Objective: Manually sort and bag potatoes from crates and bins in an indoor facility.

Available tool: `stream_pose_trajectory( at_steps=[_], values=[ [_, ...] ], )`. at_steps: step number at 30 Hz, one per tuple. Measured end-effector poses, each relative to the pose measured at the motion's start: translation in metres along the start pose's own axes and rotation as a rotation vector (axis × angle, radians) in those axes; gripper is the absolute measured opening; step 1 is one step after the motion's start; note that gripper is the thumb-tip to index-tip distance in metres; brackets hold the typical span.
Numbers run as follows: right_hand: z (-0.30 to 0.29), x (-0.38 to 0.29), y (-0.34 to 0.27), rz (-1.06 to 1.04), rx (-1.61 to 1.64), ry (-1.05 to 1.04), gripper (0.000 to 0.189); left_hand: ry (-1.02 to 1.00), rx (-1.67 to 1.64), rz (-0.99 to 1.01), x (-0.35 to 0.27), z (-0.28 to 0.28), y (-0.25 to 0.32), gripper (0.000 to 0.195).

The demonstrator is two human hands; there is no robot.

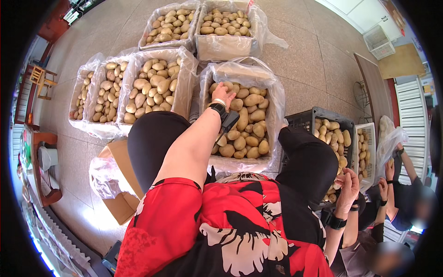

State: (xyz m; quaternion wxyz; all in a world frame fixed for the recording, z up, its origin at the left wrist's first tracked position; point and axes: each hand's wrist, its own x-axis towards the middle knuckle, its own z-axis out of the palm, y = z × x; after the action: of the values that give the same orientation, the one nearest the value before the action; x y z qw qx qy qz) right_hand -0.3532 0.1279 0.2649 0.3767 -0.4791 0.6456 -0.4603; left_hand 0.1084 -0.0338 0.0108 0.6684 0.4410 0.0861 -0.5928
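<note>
My left hand (pixel 223 95) reaches over the potatoes (pixel 243 117) at the far left corner of a cardboard box (pixel 244 73) lined with clear plastic. Its fingers are spread and nothing shows in its grasp. A dark strap with a black device (pixel 228 119) sits on that wrist. To the right, my right hand (pixel 347 187) is bent over the near end of a black plastic crate (pixel 320 112) of potatoes (pixel 334 136). Its fingertips are curled, and whether they grip a potato cannot be made out. My right knee hides part of this crate.
Several plastic-lined potato boxes (pixel 154 86) stand ahead and to the left. A cardboard box (pixel 119 204) with plastic film lies beside my left leg. Right of the black crate is a white crate (pixel 368 138); co-workers' hands (pixel 389 169) are near a clear bag (pixel 386 138).
</note>
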Motion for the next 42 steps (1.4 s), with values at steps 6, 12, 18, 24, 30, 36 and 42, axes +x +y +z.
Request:
stream_pose_trajectory(
  at_steps=[6, 12, 18, 24, 30, 36, 42],
  values=[
    [-0.045, -0.006, 0.069, 0.231, -0.246, -0.094, 0.018, 0.032, 0.137, 0.01, -0.001, -0.001, -0.021, 0.043],
    [-0.038, -0.027, 0.135, 0.247, -0.498, -0.065, 0.024, 0.081, 1.162, 0.004, 0.012, -0.028, -0.046, 0.026],
    [-0.07, -0.033, 0.216, 0.151, -0.8, -0.137, 0.03, 0.122, 1.198, 0.243, -0.006, -0.028, -0.043, 0.031],
    [-0.106, -0.015, 0.339, 0.152, -0.637, -0.27, 0.035, 0.079, 1.204, 0.126, -0.02, -0.041, -0.02, 0.032],
    [-0.096, -0.014, 0.357, 0.122, -0.658, -0.459, 0.041, -0.148, 1.964, 0.326, -0.06, -0.022, -0.038, 0.029],
    [-0.086, 0.007, 0.307, 0.512, -1.016, 0.083, 0.06, -0.399, 2.231, 0.457, -0.088, -0.007, -0.055, 0.028],
    [-0.042, 0.016, 0.226, 0.551, -1.01, 0.116, 0.06, -0.386, 2.252, 0.466, -0.086, -0.015, -0.062, 0.028]
  ],
)
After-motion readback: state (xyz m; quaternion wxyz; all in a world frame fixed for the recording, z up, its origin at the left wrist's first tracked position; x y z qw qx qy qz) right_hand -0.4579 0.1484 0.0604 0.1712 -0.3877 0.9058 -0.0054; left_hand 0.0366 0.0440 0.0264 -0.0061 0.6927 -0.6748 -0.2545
